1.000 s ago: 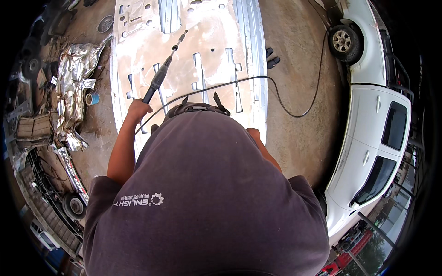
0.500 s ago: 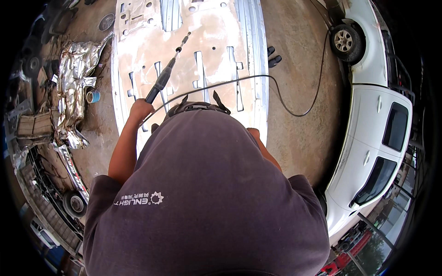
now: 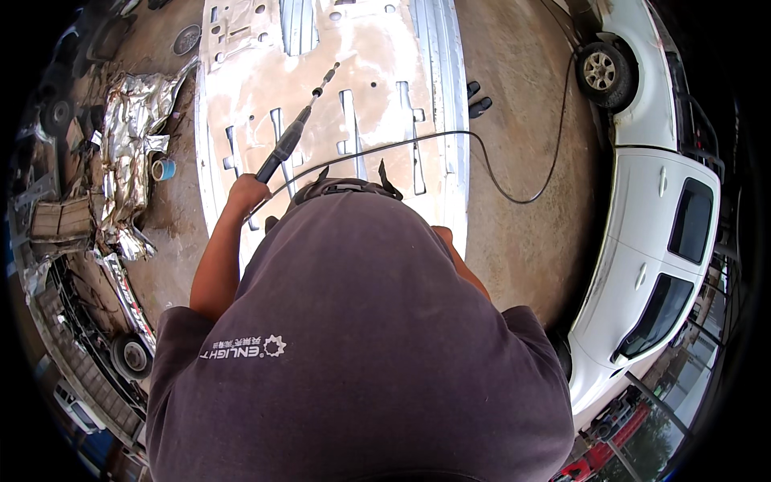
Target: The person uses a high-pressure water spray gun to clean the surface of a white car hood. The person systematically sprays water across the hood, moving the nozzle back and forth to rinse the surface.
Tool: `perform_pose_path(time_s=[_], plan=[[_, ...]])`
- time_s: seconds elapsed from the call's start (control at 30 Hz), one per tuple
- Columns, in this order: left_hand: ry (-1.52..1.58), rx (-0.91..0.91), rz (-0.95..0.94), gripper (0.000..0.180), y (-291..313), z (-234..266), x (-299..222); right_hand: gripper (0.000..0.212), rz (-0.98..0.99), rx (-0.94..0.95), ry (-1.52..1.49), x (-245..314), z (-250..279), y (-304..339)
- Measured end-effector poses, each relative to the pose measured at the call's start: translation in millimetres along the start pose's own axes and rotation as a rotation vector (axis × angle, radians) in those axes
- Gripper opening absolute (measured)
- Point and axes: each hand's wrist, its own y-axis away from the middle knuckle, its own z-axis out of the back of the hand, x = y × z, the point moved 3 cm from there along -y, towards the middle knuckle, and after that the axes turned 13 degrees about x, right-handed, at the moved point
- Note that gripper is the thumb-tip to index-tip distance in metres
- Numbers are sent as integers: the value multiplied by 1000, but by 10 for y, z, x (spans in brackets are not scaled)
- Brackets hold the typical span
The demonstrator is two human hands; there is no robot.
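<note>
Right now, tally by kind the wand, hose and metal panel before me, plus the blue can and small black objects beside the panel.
Wand, in the left hand: 1
Hose: 1
Metal panel: 1
Blue can, left side: 1
Small black objects, right side: 2
Total: 6

bright glare whitens the metal panel (image 3: 324,124), while fisheye distortion bends edges toward black corners.

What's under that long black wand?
Under the wand, you can see the pale panel, with a long slot the wand crosses. The strip directly behind the wand is covered, as is whatever the left hand hides.
</note>
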Motion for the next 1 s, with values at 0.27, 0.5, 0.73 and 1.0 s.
perform_pose_path(time_s=[0.27, 0.5, 0.73, 1.0], plan=[[29, -15, 5, 41, 26, -11, -2, 22, 14, 32, -441, 0, 130, -7], [123, 35, 53, 40, 172, 27, -70, 24, 4, 27, -17, 21, 116, -46], [51, -26, -46, 42, 128, 1, 53, 26, 78, -74, 50, -23, -2, -98], [96, 21, 4, 39, 129, 47, 23, 21, 10, 38, -513, -92, 25, -192]])
